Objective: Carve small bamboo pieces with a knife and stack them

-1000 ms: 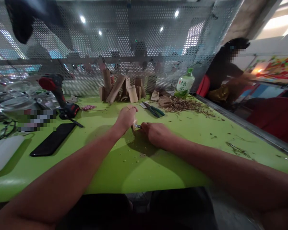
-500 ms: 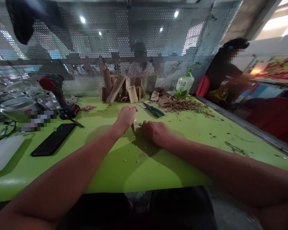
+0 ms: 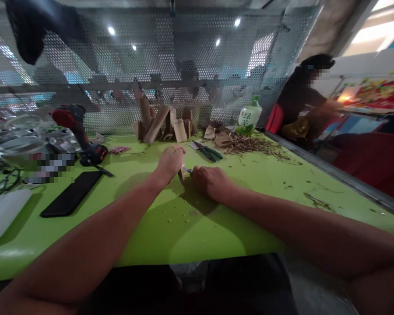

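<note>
Left grip [image 3: 170, 164] curled shut on a small pale wooden piece [image 3: 181, 173], held just above the green surface [image 3: 151, 236], long axis near upright, slightly tilted. Right grip [image 3: 212, 183] clamped on a short steel blade [image 3: 187, 170], tip pointing leftward, at or just beside the piece, contact too small to tell. Piece directly against the left grip, nearer it than the right, between both.

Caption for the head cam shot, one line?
Left hand holds a wood piece; right hand puts a small blade to it.
</note>
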A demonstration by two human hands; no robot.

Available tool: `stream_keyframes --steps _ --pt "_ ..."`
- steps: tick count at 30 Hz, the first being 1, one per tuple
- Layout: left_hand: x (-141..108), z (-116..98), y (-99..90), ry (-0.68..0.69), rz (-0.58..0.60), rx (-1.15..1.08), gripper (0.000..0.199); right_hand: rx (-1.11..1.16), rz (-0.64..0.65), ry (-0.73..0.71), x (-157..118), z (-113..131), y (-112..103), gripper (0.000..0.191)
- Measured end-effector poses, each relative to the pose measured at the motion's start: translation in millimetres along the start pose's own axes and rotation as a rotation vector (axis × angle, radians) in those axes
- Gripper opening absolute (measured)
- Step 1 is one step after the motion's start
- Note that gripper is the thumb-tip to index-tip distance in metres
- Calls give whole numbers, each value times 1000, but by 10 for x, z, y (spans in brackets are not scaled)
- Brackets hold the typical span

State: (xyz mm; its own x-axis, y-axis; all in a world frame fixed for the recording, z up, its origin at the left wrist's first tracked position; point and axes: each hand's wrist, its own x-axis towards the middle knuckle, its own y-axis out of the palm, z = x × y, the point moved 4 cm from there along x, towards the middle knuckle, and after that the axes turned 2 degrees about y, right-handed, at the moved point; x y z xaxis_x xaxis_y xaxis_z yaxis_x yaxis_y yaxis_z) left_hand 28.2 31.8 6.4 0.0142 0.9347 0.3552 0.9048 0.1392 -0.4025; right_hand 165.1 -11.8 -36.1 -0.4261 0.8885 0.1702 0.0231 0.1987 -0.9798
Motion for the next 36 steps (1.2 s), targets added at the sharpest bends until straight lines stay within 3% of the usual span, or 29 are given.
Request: stream_keyframes --steps 5,12,17,21,27,32,36 --pt "16 15 -4 42 -7 19 15 -27 -12 22 1 23 -30 27" --pt "19 21 -11 34 -7 51 16 17 65 59 -17 43 -99 32" --pt "-3 -16 -22 54 22 51 18 9 37 50 -25 35 -108 33" --pt "0 -24 -40 96 92 30 19 118 100 115 -84 -14 -155 37" --pt "-13 3 -66 53 134 -10 22 258 131 209 -172 -162 -359 35" --pt "-44 -10 -33 71 147 -44 23 298 133 133 -140 -288 -522 33" --pt "-50 -35 -33 87 121 -37 19 269 106 124 -86 -311 -501 39"
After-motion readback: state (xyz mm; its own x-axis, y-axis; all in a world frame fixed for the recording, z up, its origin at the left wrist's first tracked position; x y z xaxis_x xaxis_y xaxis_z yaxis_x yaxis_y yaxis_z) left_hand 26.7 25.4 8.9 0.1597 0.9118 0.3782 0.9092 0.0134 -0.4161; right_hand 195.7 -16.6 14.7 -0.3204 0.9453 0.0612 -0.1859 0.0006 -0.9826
